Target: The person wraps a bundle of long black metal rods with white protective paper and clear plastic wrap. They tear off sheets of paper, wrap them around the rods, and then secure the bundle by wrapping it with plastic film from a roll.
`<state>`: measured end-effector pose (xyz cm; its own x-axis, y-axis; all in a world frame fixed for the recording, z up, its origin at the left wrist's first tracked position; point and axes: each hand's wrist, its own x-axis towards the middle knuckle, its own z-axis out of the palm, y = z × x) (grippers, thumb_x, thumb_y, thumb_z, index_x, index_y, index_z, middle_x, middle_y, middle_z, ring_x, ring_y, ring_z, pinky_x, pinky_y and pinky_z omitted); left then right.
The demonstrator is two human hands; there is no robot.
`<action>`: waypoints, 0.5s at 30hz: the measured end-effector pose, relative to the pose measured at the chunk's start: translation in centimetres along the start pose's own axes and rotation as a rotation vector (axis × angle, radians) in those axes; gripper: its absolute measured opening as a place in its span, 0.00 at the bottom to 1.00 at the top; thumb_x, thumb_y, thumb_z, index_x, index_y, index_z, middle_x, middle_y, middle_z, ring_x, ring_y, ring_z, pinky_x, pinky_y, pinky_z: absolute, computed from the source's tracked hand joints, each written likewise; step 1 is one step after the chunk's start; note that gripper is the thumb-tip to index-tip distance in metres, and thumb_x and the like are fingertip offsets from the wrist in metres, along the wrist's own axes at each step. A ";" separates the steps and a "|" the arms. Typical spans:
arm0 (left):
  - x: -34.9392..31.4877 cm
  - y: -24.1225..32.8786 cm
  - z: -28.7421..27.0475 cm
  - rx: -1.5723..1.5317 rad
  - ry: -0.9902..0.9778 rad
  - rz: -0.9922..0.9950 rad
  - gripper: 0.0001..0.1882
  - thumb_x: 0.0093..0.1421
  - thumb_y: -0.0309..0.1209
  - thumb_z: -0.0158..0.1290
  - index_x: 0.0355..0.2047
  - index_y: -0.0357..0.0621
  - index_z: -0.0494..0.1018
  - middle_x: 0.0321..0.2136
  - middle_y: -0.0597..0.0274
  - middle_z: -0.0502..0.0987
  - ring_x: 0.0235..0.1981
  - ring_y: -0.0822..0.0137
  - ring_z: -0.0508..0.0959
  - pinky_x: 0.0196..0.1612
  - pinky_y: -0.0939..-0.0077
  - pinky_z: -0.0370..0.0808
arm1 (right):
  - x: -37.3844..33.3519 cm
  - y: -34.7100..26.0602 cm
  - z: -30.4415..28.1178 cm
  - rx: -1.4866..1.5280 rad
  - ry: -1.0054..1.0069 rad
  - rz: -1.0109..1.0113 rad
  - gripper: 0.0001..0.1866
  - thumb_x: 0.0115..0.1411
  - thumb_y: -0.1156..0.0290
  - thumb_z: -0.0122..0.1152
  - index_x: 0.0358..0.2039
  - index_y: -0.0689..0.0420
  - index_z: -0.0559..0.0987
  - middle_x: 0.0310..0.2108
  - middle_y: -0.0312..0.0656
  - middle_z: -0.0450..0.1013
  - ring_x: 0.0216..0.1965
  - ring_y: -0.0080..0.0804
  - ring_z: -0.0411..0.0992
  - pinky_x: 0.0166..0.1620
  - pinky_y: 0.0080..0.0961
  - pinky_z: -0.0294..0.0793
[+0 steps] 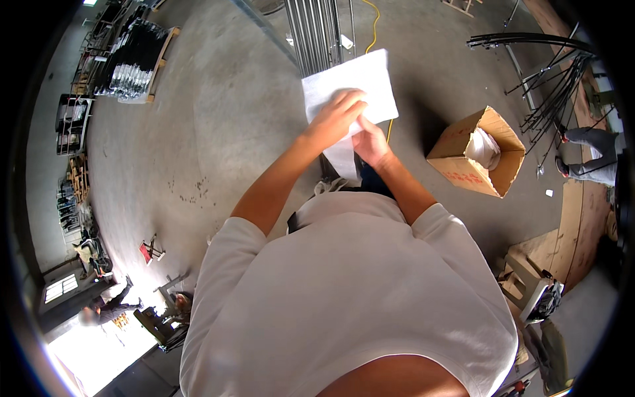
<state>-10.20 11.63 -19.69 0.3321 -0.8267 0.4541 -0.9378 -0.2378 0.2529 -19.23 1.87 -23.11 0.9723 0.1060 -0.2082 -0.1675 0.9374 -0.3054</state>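
A white sheet (pixel 367 83), paper or thin foam, is spread in front of me over the near ends of a bundle of metal tubes (pixel 312 40). My left hand (pixel 337 119) lies on its near part with fingers bent and pressed together on it. My right hand (pixel 372 142) is closed around the sheet's near edge, its fingertips touching those of the left. From beneath the hands a narrow white strip (pixel 341 160) of similar material hangs toward my waist. What lies under the sheet is hidden.
To the right stands an open cardboard box (pixel 456 155) with white wrapping (pixel 485 149) inside. A yellow cable (pixel 376 26) runs along the floor past the tubes. Dark bent rods (pixel 555 86) rest on a rack at far right near another person's legs (pixel 592 155). Stacked pallets (pixel 135 59) stand far left.
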 end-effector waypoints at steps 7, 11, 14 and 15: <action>-4.2 1.1 -0.9 -1.184 0.458 -0.985 0.18 0.51 0.32 0.54 0.40 0.34 0.67 0.41 0.59 0.69 0.43 0.67 0.69 0.44 0.73 0.65 | 1.6 1.6 -1.4 -0.107 0.152 -0.083 0.22 0.57 0.61 0.48 0.48 0.61 0.64 0.46 0.39 0.66 0.48 0.31 0.63 0.53 0.28 0.57; -5.3 0.3 -1.7 -1.301 0.066 -1.021 0.20 0.51 0.32 0.53 0.42 0.33 0.67 0.36 0.60 0.73 0.38 0.70 0.71 0.41 0.77 0.67 | 1.7 1.9 -1.2 -0.070 0.271 -0.057 0.23 0.53 0.64 0.52 0.48 0.61 0.64 0.47 0.41 0.64 0.50 0.35 0.61 0.54 0.32 0.54; -5.2 0.0 -1.6 -1.283 0.061 -0.978 0.22 0.50 0.33 0.54 0.42 0.32 0.67 0.37 0.58 0.73 0.39 0.69 0.71 0.42 0.78 0.66 | 1.5 0.7 -0.7 0.003 0.199 -0.098 0.24 0.51 0.66 0.54 0.48 0.61 0.64 0.47 0.43 0.64 0.50 0.38 0.59 0.55 0.34 0.52; -5.1 0.1 -1.7 -1.285 0.071 -0.970 0.22 0.49 0.32 0.55 0.42 0.32 0.67 0.38 0.58 0.72 0.39 0.69 0.71 0.43 0.77 0.66 | 1.3 -0.2 -0.3 0.074 0.206 -0.087 0.24 0.51 0.66 0.54 0.48 0.62 0.63 0.47 0.43 0.64 0.50 0.38 0.59 0.55 0.35 0.52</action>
<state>-11.85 16.68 -20.54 0.7584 -0.5940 -0.2683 0.3074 -0.0371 0.9509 -17.98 1.73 -23.66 0.9277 -0.0386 -0.3714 -0.0651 0.9627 -0.2627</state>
